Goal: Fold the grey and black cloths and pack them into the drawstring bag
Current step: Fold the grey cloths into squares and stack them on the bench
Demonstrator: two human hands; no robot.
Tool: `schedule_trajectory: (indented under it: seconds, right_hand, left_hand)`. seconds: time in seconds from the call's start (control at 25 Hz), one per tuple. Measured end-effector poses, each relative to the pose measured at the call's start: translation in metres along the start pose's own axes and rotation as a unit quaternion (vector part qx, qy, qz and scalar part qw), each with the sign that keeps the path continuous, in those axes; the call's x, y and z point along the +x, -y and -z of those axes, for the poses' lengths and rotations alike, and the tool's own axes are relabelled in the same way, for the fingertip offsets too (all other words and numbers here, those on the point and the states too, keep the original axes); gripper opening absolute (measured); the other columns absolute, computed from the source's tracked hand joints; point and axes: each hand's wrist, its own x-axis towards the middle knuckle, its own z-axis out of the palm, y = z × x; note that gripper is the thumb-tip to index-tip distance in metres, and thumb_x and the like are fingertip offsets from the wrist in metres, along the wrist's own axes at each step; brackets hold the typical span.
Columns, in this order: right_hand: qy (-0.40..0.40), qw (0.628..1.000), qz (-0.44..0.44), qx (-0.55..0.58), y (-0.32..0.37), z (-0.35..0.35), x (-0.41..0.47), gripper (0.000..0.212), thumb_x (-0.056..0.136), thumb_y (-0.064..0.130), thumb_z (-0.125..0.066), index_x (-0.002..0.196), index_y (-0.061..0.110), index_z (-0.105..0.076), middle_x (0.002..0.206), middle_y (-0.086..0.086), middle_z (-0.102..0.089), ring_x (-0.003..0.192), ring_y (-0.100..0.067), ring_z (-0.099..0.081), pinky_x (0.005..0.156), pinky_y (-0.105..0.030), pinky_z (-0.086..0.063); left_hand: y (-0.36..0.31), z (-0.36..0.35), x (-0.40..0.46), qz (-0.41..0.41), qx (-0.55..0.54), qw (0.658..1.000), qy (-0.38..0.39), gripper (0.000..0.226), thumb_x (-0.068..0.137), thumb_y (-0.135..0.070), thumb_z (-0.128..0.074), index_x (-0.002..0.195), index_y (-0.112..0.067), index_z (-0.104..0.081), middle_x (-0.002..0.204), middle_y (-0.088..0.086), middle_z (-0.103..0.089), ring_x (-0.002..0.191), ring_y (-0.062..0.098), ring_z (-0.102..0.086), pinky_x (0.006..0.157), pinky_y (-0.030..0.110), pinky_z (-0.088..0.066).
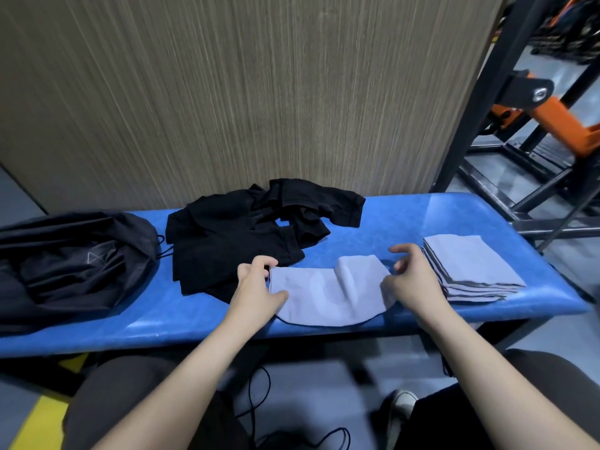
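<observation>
Left hand grip pinches grey cloth edge; right hand grip curled, contact blurred, unclear

Bare blue bench lies open behind the grey cloth; black cloths and folded stack flank it.

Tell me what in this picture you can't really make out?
- Drawstring bag: head view; the left frame edge cuts it off, and its opening and contents are not visible.
- Black cloths: dark heap, so their number is unclear.
- Right hand: motion blur smears the fingers; its grip on the grey cloth is uncertain.
- Folded grey stack: layers too thin to count.
</observation>
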Motion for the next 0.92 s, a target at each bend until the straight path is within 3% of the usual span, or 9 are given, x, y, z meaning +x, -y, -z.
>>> schedule_trajectory:
  seconds: [0.16,0.32,0.52,0.64,0.72,0.8,0.92]
  right_hand:
    - [-0.117,0.990,0.079,0.018,0.003,0.002,0.001,0.043,0.076,-0.009,-0.055,0.110,0.017,-0.054,0.097,-0.005,-0.051,0.080,-0.019,-0.052,0.071,-0.027,-0.040]
    - [-0.176,0.962,0.210,0.010,0.019,-0.004,-0.010,0.035,0.082,-0.013,-0.055,0.108,0.009,-0.057,0.105,-0.007,-0.049,0.082,-0.009,-0.047,0.077,-0.023,-0.043]
    - [-0.111,0.925,0.362,-0.020,0.037,-0.038,-0.030,0.025,0.084,-0.012,-0.058,0.104,0.003,-0.061,0.104,-0.009,-0.051,0.083,-0.005,-0.048,0.079,-0.008,-0.039]
    - [-0.055,0.929,0.366,0.007,0.046,-0.067,-0.044,0.029,0.082,-0.013,-0.059,0.105,0.005,-0.061,0.104,-0.006,-0.051,0.084,-0.006,-0.051,0.074,-0.018,-0.045]
    - [-0.014,0.932,0.361,0.026,0.051,-0.087,-0.053,0.031,0.082,-0.013,-0.059,0.105,0.008,-0.060,0.104,-0.002,-0.049,0.085,-0.006,-0.052,0.075,-0.023,-0.047]
    - [0.025,0.927,0.374,0.021,0.052,-0.106,-0.060,0.033,0.082,-0.012,-0.059,0.105,0.012,-0.058,0.104,0.001,-0.048,0.088,-0.003,-0.050,0.078,-0.022,-0.046]
    - [0.089,0.921,0.379,0.013,0.050,-0.126,-0.066,0.038,0.083,-0.008,-0.058,0.108,0.020,-0.054,0.104,0.008,-0.044,0.091,0.005,-0.047,0.078,-0.017,-0.043]
  left_hand:
    - [0.001,0.004,0.001,0.068,-0.198,0.978,0.021,0.045,0.081,-0.003,-0.074,0.112,-0.032,-0.060,0.110,0.005,-0.064,0.081,0.016,-0.066,0.069,0.024,-0.053]
    - [0.002,0.004,0.000,0.072,-0.242,0.966,0.056,0.035,0.087,0.000,-0.069,0.114,-0.021,-0.066,0.096,0.007,-0.068,0.076,0.013,-0.060,0.066,0.015,-0.046]
    - [0.003,0.003,0.002,0.082,-0.293,0.949,0.078,0.044,0.094,0.005,-0.051,0.131,-0.018,-0.059,0.098,0.010,-0.071,0.077,0.014,-0.065,0.071,0.030,-0.054]
    - [0.001,0.005,0.000,0.091,-0.323,0.939,0.073,0.053,0.094,0.007,-0.044,0.137,-0.022,-0.052,0.087,0.004,-0.069,0.069,0.007,-0.066,0.065,0.027,-0.057]
    - [-0.001,0.005,-0.002,0.102,-0.351,0.928,0.076,0.053,0.098,0.004,-0.040,0.143,-0.023,-0.047,0.090,0.005,-0.068,0.075,0.013,-0.065,0.061,0.028,-0.058]
    - [-0.003,0.008,-0.004,0.113,-0.386,0.911,0.088,0.046,0.103,-0.003,-0.039,0.143,-0.024,-0.046,0.100,0.007,-0.071,0.083,0.019,-0.069,0.061,0.031,-0.059]
    - [0.002,0.013,-0.006,0.119,-0.420,0.894,0.101,0.033,0.109,-0.021,-0.040,0.138,-0.025,-0.053,0.100,0.003,-0.074,0.079,0.017,-0.073,0.067,0.033,-0.061]
